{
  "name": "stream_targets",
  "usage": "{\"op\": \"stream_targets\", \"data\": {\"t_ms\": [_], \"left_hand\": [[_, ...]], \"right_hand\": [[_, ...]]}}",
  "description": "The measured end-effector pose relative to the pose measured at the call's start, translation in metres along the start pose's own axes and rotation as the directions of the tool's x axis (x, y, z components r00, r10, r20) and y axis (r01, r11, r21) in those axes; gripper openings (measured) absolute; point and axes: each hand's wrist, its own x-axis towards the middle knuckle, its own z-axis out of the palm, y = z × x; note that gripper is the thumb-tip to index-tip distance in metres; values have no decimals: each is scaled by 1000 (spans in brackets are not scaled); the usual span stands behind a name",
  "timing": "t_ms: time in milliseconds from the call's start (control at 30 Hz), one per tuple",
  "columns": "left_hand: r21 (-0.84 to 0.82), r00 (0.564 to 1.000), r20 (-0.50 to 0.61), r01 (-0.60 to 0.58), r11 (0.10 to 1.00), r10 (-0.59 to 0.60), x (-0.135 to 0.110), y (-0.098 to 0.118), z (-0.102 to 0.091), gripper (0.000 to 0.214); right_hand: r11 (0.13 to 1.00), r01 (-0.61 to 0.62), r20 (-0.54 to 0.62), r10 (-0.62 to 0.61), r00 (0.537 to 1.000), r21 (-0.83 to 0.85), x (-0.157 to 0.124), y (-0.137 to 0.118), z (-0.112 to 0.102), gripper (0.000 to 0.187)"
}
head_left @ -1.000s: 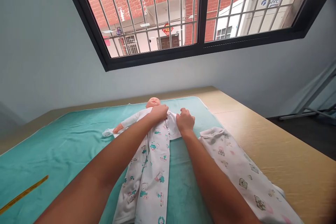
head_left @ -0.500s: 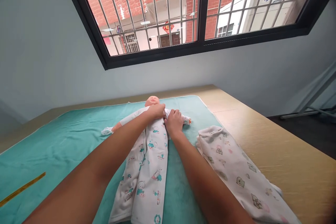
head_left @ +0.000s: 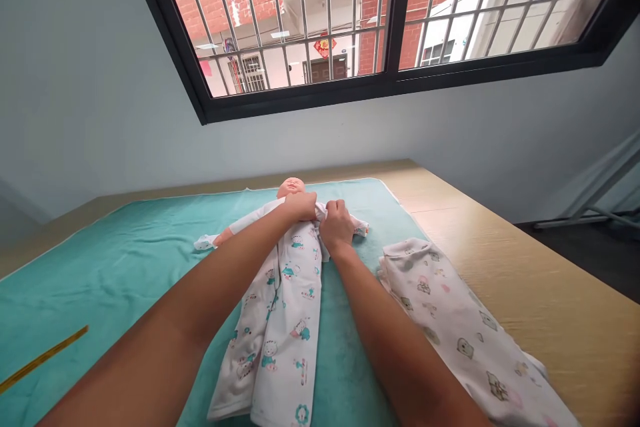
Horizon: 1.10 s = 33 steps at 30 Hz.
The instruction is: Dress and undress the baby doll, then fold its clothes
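Note:
A baby doll [head_left: 291,187] lies on its back on a teal blanket [head_left: 155,233], dressed in white clothing, one arm out to each side. A white baby romper [head_left: 295,293] with teal and pink animal prints covers its front, the legs stretching towards me. At the doll's chest, my left hand [head_left: 301,206] is closed on the romper's upper edge. Just right of it, my right hand [head_left: 336,225] is closed on the cloth by the sleeve, from which the doll's arm sticks out. My fingers partly hide the gripped cloth, and my left forearm crosses the doll's body.
A folded white cloth [head_left: 450,320] with bear prints lies to the right, partly over the wooden table [head_left: 500,247]. At the left, a yellow tape-like strip [head_left: 47,358] rests on the blanket. Behind the table stand a wall and a barred window [head_left: 300,90].
My right hand has shifted slightly right, widening the gap from my left hand, with cloth drawn between them. My left hand stays at the chest. The view has tilted a little.

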Motion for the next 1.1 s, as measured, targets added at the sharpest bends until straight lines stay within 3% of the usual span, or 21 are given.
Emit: {"op": "stream_targets", "data": {"t_ms": [100, 267, 400, 600, 800, 1100], "left_hand": [[14, 999, -23, -26, 1000, 26, -1, 3, 2, 48], [36, 986, -28, -162, 986, 163, 0, 8, 7, 23], [56, 977, 14, -212, 976, 212, 8, 8, 6, 22], [104, 980, 52, -194, 975, 190, 23, 14, 8, 30], [162, 985, -6, -167, 973, 170, 26, 20, 16, 34], [164, 988, 3, -152, 975, 154, 25, 6, 5, 28]], "right_hand": [[1000, 10, -16, -11, 1000, -22, -1, 0, 1, 18], [999, -31, -18, 31, 999, -24, -3, -2, 0, 20], [999, -42, -44, 40, 998, -31, -4, -2, 1, 20], [1000, -28, -8, 29, 1000, 11, -6, -4, 8, 19], [1000, -25, -24, 25, 999, 18, -4, -4, 4, 27], [998, -38, -66, 42, 997, 51, -1, -1, 0, 33]]}}
